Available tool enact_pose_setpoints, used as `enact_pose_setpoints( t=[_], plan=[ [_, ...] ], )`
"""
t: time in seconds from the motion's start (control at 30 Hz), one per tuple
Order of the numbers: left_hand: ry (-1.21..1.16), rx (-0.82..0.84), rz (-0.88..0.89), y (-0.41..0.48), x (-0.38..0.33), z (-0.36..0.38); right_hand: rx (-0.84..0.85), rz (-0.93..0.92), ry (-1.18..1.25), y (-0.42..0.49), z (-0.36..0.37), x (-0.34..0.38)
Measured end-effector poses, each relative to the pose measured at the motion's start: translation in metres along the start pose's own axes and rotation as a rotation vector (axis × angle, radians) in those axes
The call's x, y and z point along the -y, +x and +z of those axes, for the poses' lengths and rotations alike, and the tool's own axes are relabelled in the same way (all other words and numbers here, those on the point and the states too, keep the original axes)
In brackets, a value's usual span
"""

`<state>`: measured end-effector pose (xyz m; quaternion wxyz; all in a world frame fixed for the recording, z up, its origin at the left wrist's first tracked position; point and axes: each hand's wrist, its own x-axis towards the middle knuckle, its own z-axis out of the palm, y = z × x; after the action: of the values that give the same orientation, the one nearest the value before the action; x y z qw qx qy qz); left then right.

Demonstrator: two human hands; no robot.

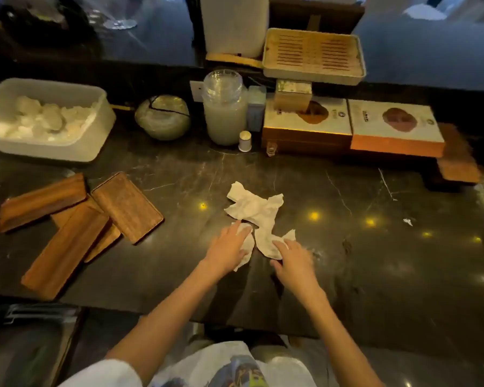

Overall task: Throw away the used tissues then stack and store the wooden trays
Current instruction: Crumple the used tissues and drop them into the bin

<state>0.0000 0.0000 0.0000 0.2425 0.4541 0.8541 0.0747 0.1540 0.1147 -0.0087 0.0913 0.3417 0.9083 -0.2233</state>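
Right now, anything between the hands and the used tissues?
Nothing visible. The left hand rests on the near-left tissue, the right hand touches the near-right tissue, and the larger tissue lies just beyond them on bare counter. The wooden trays sit off to the left, apart from the tissues.

The dark, white-veined marble counter (347, 275) carries crumpled white tissues (256, 209) near its middle and, well to the left of them, four wooden trays (126, 206) lying loosely, some overlapping at odd angles. Along the back edge stand a white plastic tub (53, 152) at far left, a round glass bowl (162, 117), a tall milky jar (225, 118) with a small white bottle (245, 141) just beside it, and flat boxes (305, 127) side by side. A tiny white scrap (408, 221) lies to the right.
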Motion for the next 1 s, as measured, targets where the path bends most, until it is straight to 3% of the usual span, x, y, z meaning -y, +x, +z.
enact_pose_setpoints(
  t=[0.13, 0.23, 0.43, 0.63, 0.83, 1.0],
  plan=[
    [0.103, 0.122, -0.134, 0.014, -0.010, 0.032, 0.165, -0.043, 0.004, 0.028, 0.021, -0.007],
    [0.095, 0.037, -0.276, -0.002, -0.007, 0.060, 0.173, -0.129, -0.041, 0.033, 0.033, -0.021],
    [0.095, -0.051, -0.405, -0.064, -0.017, 0.096, 0.101, -0.225, 0.155, -0.008, 0.040, -0.039],
    [-0.214, -0.169, -0.542, -0.119, -0.012, 0.120, 0.042, -0.184, 0.289, -0.044, 0.060, -0.040],
    [-0.472, -0.382, -0.584, -0.194, -0.002, 0.145, 0.087, -0.108, 0.486, -0.091, 0.066, -0.021],
    [-0.627, -0.435, -0.628, -0.263, 0.013, 0.169, 0.145, -0.140, 0.661, -0.150, 0.080, -0.003]
  ],
)
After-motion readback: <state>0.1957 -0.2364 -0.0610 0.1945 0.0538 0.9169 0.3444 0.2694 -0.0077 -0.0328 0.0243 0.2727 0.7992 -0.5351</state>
